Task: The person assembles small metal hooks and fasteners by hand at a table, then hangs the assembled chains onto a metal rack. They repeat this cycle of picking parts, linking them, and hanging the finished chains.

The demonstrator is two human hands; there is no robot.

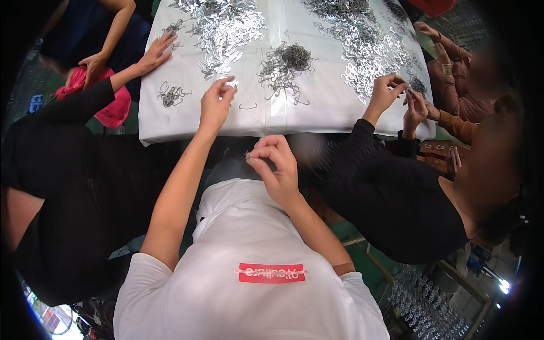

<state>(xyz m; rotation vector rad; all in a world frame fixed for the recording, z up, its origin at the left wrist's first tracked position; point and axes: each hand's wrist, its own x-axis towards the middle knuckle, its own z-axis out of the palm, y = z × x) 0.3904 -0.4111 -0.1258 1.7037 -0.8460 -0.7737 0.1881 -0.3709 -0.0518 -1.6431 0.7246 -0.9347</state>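
Note:
My left hand [215, 105] reaches out over the near edge of the white-covered table [317, 107] and pinches a small shiny metal clip [231, 83] between thumb and fingers. My right hand [275, 164] is drawn back close to my chest, below the table edge, fingers curled around a small dark wire piece [247, 154]. A pile of dark wire hooks [286, 62] lies just beyond my left hand, and a heap of shiny metal clips [224, 28] lies farther back.
A second heap of shiny clips [368, 39] spreads over the right of the table. A person in black on the left rests a hand [154, 54] by a small wire bundle [170, 95]. Another person's hands [399, 96] work at the right edge. A pink cloth [105, 96] lies left.

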